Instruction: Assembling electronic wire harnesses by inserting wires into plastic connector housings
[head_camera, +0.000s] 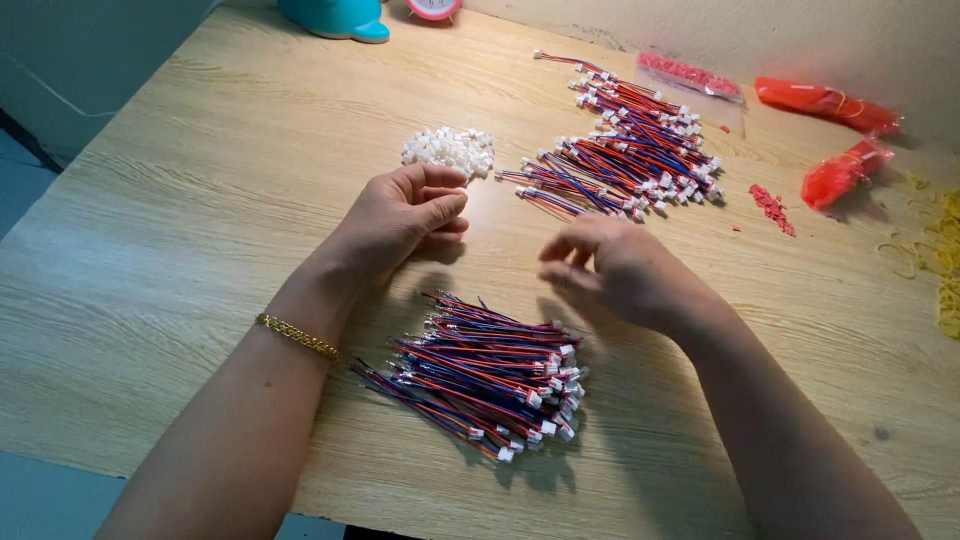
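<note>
My left hand (405, 215) rests on the wooden table (180, 230) just below a small heap of white plastic connector housings (450, 150), its fingers curled; I cannot see anything in it. My right hand (615, 270) hovers above the table with fingers bent and slightly blurred, and nothing is visibly held. Below both hands lies a bundle of red, blue and black wires with white plugs (490, 375). A second, larger spread of the same wires (625, 145) lies beyond the hands.
Red plastic bags (825, 105) and a clear bag of red pieces (690, 78) lie at the far right, with loose red bits (772, 208) and yellow rubber bands (935, 255). A teal object (335, 18) and a small clock (433, 8) stand at the back edge.
</note>
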